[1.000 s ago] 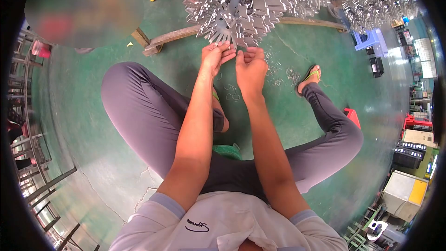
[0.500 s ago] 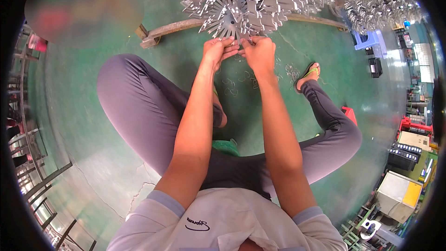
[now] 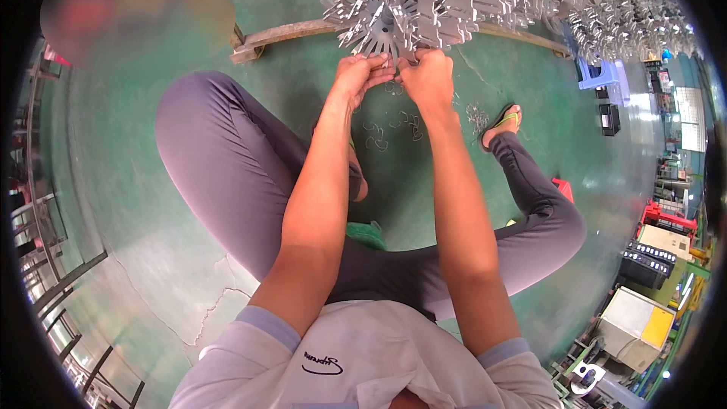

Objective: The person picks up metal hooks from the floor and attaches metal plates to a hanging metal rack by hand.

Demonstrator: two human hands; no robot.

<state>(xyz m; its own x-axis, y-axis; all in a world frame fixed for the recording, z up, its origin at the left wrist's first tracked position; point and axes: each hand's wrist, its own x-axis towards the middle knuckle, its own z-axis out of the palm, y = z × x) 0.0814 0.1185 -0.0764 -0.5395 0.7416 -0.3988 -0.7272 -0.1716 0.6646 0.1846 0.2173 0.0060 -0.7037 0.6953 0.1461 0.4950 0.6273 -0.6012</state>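
A rack densely hung with thin, silvery metal pieces stands in front of me, its lowest ring of flat strips fanning out around a hub. Just under that ring, both hands meet close together. My left hand is closed, thumb and fingertips pinched near the strip ends. Beside it, my right hand is closed with its fingers curled inward. Whatever lies between the fingertips is too small to name. Below the hands, loose bent wire bits are scattered on the green floor.
The rack's base bar crosses the floor behind my hands. My sandalled foot is at the right, near more wire bits. A green seat shows beneath me. A light-blue plastic stool and a white-and-yellow box are farther right.
The view has shifted slightly, so the rack sits a little lower and to the right. Both hands stay at the strip ends; the right fingers look more tightly curled.
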